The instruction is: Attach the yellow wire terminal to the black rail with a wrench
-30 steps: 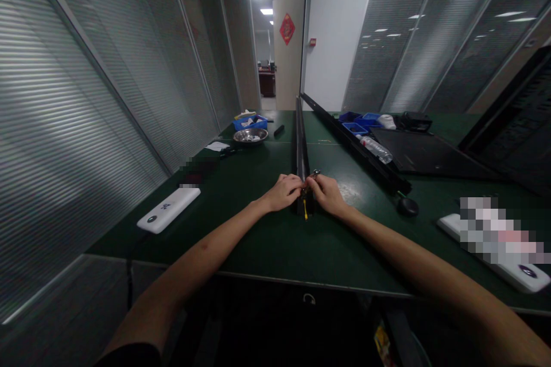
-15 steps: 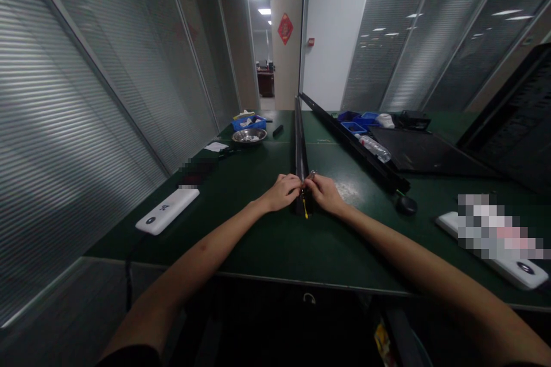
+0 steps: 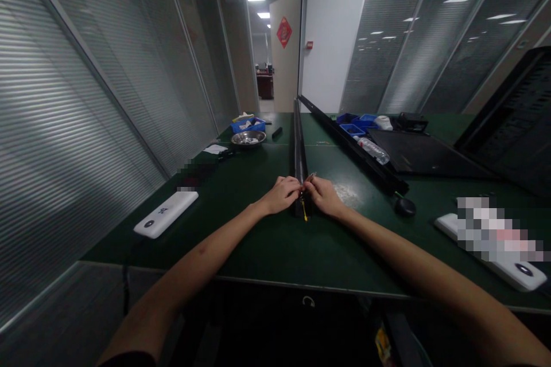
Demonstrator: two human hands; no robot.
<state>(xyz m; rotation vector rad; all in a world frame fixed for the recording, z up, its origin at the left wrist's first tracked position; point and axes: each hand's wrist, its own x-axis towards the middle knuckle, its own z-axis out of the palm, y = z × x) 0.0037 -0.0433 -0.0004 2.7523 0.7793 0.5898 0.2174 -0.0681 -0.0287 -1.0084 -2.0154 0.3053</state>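
Observation:
A long black rail (image 3: 298, 152) runs away from me along the middle of the green table. My left hand (image 3: 282, 194) is closed at its near end, fingers bent over the left edge. Opposite it, my right hand (image 3: 323, 195) pinches at the same end, the fingertips of both hands almost meeting. A small shiny metal piece (image 3: 312, 176) sticks up from my right fingers; its exact kind is too small to tell. Below the fingertips a short yellow cord or tag (image 3: 305, 212) hangs over the rail's end. My fingers hide what lies between them.
A second black rail (image 3: 353, 146) lies slantwise to the right, beside a plastic bottle (image 3: 373, 150) and blue bins (image 3: 350, 129). A metal bowl (image 3: 248, 138) and blue tray stand at the far left. White devices (image 3: 166, 214) lie on both sides; a dark panel (image 3: 430, 152) is at right.
The view has shifted very slightly. Both hands stay at the rail's near end, with only a small change in the right fingers and the metal piece.

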